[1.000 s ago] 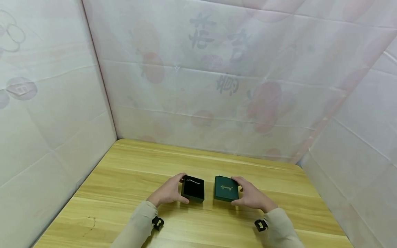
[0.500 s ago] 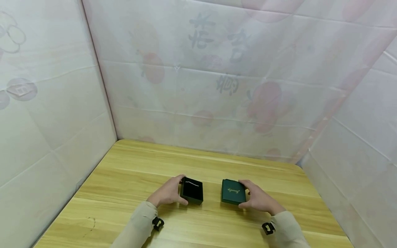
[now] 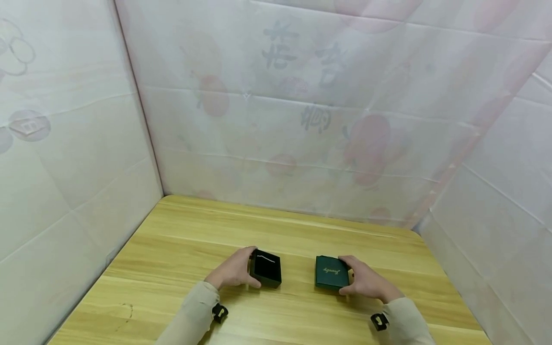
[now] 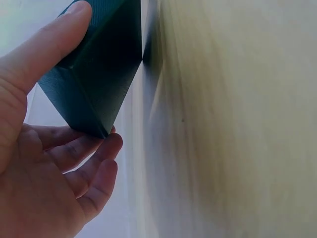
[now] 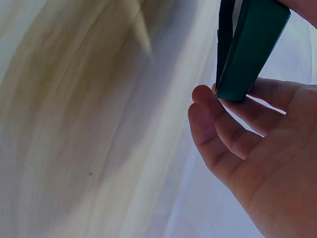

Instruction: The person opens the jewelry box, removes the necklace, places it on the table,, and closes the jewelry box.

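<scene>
My left hand [image 3: 234, 270] grips the bottom half of a dark green jewelry box [image 3: 268, 274] by its left side, thumb at the near edge and fingers at the far edge. Across the box's black insert lies a thin silvery chain [image 3: 265, 258]. To the right, my right hand [image 3: 366, 281] holds the green box lid [image 3: 331, 272] between thumb and fingers; gold lettering shows on its top. In the left wrist view the box bottom [image 4: 101, 74] is tilted, one corner at the tabletop. The lid [image 5: 255, 49] appears edge-on in the right wrist view.
A wooden table [image 3: 207, 225] lies under both hands. Pale printed cloth [image 3: 258, 134] hangs behind it and on both sides. Black straps with small devices sit on the left wrist [image 3: 220, 313] and the right wrist [image 3: 379, 321].
My right hand has moved the lid rightward and slightly nearer to me, widening the gap between the halves. The box bottom has shifted slightly left and nearer in my left hand.
</scene>
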`<action>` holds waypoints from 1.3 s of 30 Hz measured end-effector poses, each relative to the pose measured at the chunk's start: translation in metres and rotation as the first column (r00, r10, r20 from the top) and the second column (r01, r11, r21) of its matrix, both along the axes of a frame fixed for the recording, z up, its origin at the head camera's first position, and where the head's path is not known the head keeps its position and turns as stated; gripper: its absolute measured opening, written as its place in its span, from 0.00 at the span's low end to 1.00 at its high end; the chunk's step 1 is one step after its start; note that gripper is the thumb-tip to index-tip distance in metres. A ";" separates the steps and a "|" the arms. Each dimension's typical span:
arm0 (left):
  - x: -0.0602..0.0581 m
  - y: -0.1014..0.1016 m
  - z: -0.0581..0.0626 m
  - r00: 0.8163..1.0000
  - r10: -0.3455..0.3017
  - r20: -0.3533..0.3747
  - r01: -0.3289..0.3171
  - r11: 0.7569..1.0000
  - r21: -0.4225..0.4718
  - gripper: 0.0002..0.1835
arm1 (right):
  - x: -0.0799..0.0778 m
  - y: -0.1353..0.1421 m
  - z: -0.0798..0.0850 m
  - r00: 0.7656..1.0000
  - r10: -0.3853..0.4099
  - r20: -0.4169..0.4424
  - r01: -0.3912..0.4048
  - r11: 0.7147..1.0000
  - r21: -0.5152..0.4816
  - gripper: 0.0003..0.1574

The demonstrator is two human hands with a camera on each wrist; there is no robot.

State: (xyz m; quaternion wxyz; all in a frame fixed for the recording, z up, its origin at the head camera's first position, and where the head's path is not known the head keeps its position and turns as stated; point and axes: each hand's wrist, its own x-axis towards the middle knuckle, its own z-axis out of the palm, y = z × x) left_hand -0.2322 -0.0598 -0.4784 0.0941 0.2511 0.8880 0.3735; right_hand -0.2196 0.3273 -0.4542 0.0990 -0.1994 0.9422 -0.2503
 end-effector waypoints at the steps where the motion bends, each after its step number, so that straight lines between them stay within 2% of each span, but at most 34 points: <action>1: 0.000 0.000 0.000 1.000 -0.002 0.001 0.002 1.000 -0.001 0.55 | 0.000 0.001 0.000 1.000 0.000 0.000 0.000 1.000 0.004 0.59; 10: -0.001 -0.001 0.000 1.000 -0.006 0.016 0.006 1.000 0.003 0.55 | -0.002 0.010 -0.005 0.999 -0.018 -0.033 0.020 0.998 0.053 0.60; 15: -0.001 -0.001 -0.003 1.000 -0.004 0.017 0.004 1.000 -0.009 0.56 | -0.003 0.015 -0.007 0.999 -0.023 -0.026 0.024 0.997 0.068 0.59; 26: 0.000 -0.001 -0.006 0.999 0.020 -0.030 -0.023 0.997 -0.073 0.55 | -0.006 0.023 -0.006 0.999 -0.029 0.013 0.028 0.996 0.083 0.59; 39: 0.000 -0.004 -0.008 0.999 0.001 -0.038 -0.004 0.998 -0.070 0.52 | -0.010 0.029 -0.010 0.998 -0.049 0.034 0.045 0.992 0.118 0.60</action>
